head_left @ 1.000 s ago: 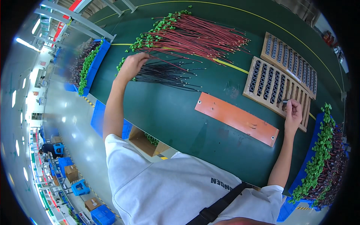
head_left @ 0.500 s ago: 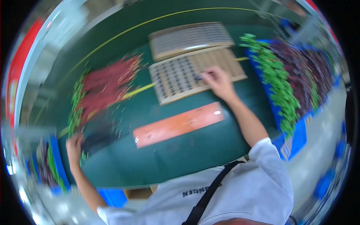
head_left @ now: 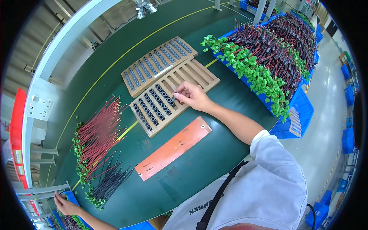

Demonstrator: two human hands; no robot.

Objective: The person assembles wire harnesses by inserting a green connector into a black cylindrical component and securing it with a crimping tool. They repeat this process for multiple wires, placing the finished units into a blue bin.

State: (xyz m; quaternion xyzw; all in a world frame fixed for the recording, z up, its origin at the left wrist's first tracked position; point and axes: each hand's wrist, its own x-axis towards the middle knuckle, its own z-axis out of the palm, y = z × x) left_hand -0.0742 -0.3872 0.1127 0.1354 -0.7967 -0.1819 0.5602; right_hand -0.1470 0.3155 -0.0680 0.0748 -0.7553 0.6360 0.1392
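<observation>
My right hand is pinched closed over the near side of a slotted wooden tray, with a small black cylindrical part at its fingertips. Rows of black round parts fill the tray's left slots; the slots to the right show bare wood. At the lower left, out by the table's edge, my left hand has its thumb and fingers pressed together. What it holds, if anything, is too small to make out. On the table between lie red wires with green connectors and a smaller bunch of black wires.
Behind the tray sits a second wooden tray with grey parts. An orange-red strip lies in front. At the right, a large blue bin holds piled wires with green connectors. Grey metal bars stand near my left hand.
My view has turned, so the table appears tilted. My left hand has moved from beside the black wires out to the lower left. My right hand stays at the tray.
</observation>
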